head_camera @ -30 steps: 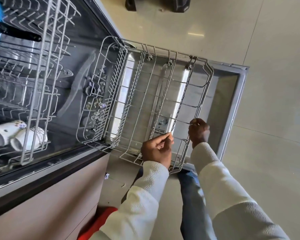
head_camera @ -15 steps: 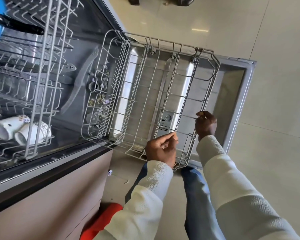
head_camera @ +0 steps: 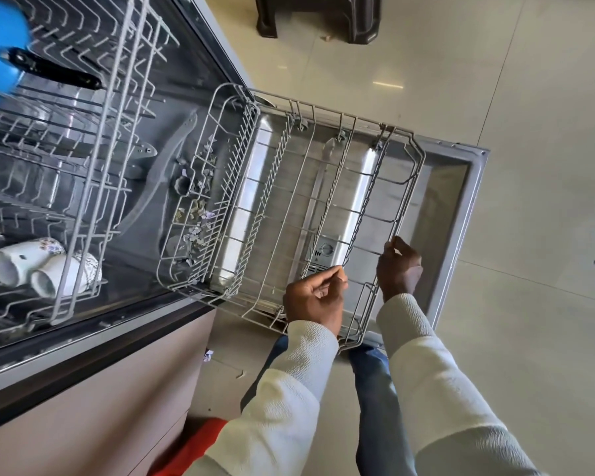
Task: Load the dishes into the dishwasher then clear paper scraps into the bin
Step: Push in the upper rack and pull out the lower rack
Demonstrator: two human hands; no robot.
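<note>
Head view looked down on my left hand (head_camera: 315, 298) pinching a wire near the front of the lower rack (head_camera: 237, 214), thumb and curled fingers closed on it. My right hand (head_camera: 399, 266) gripped the rack's front rim just beside. The rack sat out over the open dishwasher door (head_camera: 442, 207). Paper scraps (head_camera: 196, 218) lay on the tub floor beneath its back end, and two cups (head_camera: 24, 259) lay in the upper rack (head_camera: 98, 173).
</note>
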